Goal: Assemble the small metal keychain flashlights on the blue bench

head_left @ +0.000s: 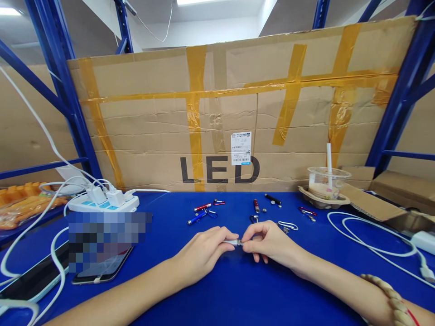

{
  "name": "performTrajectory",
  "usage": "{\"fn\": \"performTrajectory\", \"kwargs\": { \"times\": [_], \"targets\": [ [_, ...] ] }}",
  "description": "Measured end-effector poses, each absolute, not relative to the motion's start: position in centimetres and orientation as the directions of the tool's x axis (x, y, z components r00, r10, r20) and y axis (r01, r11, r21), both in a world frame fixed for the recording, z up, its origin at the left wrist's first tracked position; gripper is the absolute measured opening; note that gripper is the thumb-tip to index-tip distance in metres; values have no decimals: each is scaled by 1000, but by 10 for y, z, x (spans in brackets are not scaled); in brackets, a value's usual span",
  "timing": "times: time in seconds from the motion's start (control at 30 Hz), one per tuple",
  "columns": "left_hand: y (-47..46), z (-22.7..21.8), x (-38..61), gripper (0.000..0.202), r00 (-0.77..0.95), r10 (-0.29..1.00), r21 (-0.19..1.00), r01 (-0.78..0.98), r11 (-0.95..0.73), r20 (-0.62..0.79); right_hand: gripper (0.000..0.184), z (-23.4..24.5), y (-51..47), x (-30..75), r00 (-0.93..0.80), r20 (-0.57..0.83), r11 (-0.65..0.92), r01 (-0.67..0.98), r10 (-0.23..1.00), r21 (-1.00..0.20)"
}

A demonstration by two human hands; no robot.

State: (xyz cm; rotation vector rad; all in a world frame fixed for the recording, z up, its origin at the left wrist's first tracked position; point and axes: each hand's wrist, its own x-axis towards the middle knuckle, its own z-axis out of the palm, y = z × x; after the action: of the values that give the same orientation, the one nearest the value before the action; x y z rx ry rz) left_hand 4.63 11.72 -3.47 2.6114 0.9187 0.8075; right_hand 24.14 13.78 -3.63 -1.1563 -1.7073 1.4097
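I see the left hand (208, 248) with thumb and fingers closed on a small silver tube (231, 242) above the blue table (217, 292); the right hand (267, 240), fingertips narrowed to a pinch, grips the tube's three o'clock end; around them, a blue torch (197, 218) and a red torch (202, 207) lie toward ten o'clock, a cup (321, 183) toward two, a phone (108, 268) toward nine.

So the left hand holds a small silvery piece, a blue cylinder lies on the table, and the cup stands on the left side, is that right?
Not quite: the cup stands on the right side, not the left, as the head view shows. The left hand does hold a small silvery piece, and a blue cylinder lies on the table.
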Motion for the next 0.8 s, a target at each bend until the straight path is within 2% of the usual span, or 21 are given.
{"fn": "performTrajectory", "kwargs": {
  "times": [0.2,0.37,0.47,0.53,0.63,0.73,0.8],
  "targets": [
    [117,-31,46,24,699,596,385,464,-798,395,31,-35,137,244,-438,-80,35,249,896,-968],
    [116,-29,46,30,746,537,282,458,-843,395,37,-37,137,243,-437,-52,52,222,898,-974],
    [116,-30,47,27,708,573,331,470,-818,413,38,-37,135,240,-410,-10,96,237,912,-967],
    [116,-31,48,25,657,624,395,486,-779,423,38,-36,133,240,-370,51,151,247,928,-957],
    [117,-32,50,24,603,682,456,511,-728,413,34,-35,132,242,-319,241,327,248,916,-912],
    [117,-32,50,24,595,704,470,530,-706,387,25,-34,131,246,-375,450,555,244,810,-795],
    [117,-32,50,25,606,705,474,530,-703,369,22,-33,131,247,-447,523,660,242,726,-711]
  ]
}}
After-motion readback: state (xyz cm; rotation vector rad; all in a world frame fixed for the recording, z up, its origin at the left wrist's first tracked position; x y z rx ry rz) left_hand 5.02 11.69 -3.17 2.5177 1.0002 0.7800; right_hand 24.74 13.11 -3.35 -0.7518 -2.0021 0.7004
